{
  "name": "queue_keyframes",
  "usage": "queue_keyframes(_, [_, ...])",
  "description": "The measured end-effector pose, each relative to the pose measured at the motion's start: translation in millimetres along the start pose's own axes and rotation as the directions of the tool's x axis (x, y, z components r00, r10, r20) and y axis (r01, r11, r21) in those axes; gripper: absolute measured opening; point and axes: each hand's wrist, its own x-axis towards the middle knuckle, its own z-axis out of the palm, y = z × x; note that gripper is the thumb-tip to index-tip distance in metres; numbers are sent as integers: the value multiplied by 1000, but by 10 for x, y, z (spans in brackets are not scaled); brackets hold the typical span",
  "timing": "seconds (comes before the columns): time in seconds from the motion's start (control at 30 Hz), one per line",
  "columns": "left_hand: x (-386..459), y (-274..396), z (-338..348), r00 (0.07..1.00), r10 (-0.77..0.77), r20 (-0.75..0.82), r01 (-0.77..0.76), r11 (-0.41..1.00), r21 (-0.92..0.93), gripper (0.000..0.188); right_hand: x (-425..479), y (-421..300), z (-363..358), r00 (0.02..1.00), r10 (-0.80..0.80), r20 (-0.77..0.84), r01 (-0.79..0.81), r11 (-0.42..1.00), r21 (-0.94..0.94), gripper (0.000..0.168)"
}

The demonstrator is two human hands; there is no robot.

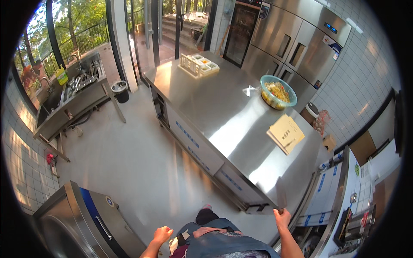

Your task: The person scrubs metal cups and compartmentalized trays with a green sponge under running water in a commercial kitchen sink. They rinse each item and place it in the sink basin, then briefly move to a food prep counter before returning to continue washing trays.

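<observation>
My right hand (282,217) is closed around the dark handle of a kitchen knife, its broad blade (281,193) pointing away over the near corner of the stainless steel worktable (206,106). My left hand (163,233) hangs at my left side with fingers curled in and nothing visible in it. On the table lie a stack of yellowish paper booklets (286,133) and, farther off, a teal glass-like bowl (293,93) of chopped mixed food. Beside the bowl is a small white item (250,91). A white rack (190,66) with small condiment tubs (205,61) stands at the far end.
A steel sink unit (77,96) filled with utensils stands left, near a black waste bin (120,91). Behind the table are steel refrigerators (290,42). At lower left is a steel appliance (96,219); at right, a counter (338,190) holds kitchenware.
</observation>
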Motion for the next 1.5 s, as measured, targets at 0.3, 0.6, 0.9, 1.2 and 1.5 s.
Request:
queue_keyframes(0.3, [696, 838, -900, 983, 25, -183, -116, 857, -501, 24, 1539, -1791, 1151, 928, 55, 368, 3, 988, -155, 47])
queue_keyframes(0.6, [1835, 302, -1786, 939, 298, 170, -114, 738, -665, 29, 1961, -2529, 1887, 1000, 27, -10, -29, 963, -268, 34])
queue_keyframes(0.9, [3190, 1295, -2657, 751, 466, 468, -642, 682, 350, 35, 748, -2566, 1470, 988, -112, -103, 102, 990, -97, 15])
queue_keyframes(1.2, [1257, 2946, 93, 61, 461, 885, -986, 168, -20, 38, -3100, -882, 361, 800, 577, -164, -531, 809, 253, 31])
queue_keyframes(1.5, [298, 2276, 2089, -115, -25, 993, -991, -59, -117, 41, -6139, 391, -469, 7, 927, -374, -530, 321, 785, 23])
